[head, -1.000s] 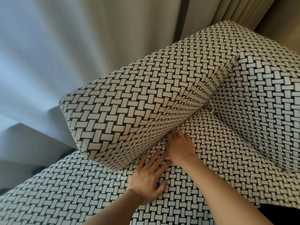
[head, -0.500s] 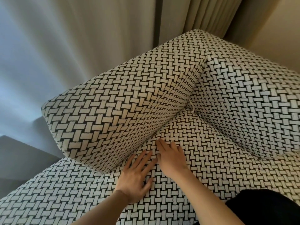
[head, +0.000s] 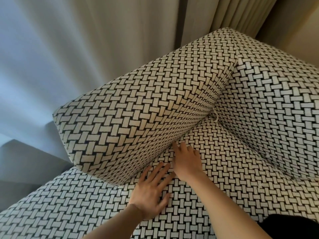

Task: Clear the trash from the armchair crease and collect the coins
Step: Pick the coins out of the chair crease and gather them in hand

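Observation:
The armchair is covered in black-and-white woven-pattern fabric. Its seat cushion [head: 233,169] meets the left armrest [head: 138,107] along a dark crease [head: 186,135]. My left hand [head: 151,194] lies flat on the seat with fingers spread, fingertips at the crease. My right hand [head: 187,161] rests just beyond it, fingers straight and pointing into the crease under the armrest. A small pale scrap [head: 215,118] sits in the far corner where armrest, seat and backrest [head: 276,100] meet. No coins are visible.
Pale curtains [head: 86,49] hang behind the armrest. A grey surface [head: 25,166] lies low at the left. A dark shape [head: 293,226] fills the bottom right corner.
The view shifted slightly. Both hands stay at the crease; my right hand's fingertips have pushed a little further toward the gap under the armrest.

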A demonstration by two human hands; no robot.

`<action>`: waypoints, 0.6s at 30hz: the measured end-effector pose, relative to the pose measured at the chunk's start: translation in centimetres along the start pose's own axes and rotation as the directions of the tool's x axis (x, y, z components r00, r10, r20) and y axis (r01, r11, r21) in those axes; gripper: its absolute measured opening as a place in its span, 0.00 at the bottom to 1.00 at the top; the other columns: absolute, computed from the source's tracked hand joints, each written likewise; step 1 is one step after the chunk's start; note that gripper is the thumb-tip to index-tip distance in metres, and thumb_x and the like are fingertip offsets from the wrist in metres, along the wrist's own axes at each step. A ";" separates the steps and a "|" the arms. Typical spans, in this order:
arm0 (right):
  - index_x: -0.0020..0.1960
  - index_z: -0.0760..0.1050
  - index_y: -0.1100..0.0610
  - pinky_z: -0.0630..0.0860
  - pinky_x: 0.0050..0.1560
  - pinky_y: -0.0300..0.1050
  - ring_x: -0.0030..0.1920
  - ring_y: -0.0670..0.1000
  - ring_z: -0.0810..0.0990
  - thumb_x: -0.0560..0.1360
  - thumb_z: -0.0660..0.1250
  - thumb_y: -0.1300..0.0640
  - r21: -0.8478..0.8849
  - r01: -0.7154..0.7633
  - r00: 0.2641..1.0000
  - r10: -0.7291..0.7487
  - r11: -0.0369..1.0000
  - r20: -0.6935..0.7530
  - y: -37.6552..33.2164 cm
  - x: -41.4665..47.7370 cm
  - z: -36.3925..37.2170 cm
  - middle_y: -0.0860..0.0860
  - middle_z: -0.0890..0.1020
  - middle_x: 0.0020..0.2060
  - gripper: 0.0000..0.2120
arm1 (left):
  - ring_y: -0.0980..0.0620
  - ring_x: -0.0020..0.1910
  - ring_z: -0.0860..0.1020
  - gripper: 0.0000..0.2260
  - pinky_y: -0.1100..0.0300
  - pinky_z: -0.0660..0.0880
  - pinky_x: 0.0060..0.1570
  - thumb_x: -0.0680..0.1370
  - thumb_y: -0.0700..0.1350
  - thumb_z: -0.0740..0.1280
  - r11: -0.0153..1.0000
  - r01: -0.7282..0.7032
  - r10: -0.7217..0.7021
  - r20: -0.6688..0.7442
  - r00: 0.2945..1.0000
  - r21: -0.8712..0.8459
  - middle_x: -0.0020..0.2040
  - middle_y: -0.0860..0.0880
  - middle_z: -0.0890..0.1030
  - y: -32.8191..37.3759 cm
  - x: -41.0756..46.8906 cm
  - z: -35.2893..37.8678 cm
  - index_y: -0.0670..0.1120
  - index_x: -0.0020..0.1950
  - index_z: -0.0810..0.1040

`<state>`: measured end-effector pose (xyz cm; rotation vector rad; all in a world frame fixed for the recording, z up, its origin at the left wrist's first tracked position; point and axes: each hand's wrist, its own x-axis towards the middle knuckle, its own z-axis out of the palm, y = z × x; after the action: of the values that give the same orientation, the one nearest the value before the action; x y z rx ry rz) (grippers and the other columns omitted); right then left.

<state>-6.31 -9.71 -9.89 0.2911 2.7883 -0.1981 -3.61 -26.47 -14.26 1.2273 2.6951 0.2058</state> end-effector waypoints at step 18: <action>0.76 0.47 0.43 0.56 0.71 0.59 0.76 0.54 0.51 0.81 0.48 0.45 0.024 -0.049 0.999 0.050 0.998 -0.017 4.7 -6.0 2.7 0.48 0.50 0.77 0.25 | 0.54 0.75 0.37 0.27 0.46 0.42 0.71 0.78 0.62 0.42 0.999 0.036 -0.037 0.037 0.999 0.016 0.76 0.57 0.39 -0.3 -0.1 0.4 0.61 0.74 0.37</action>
<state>1.14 -6.65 -10.89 0.3691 2.7941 -0.2179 -3.68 -26.78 -14.69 1.1734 2.6899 0.1565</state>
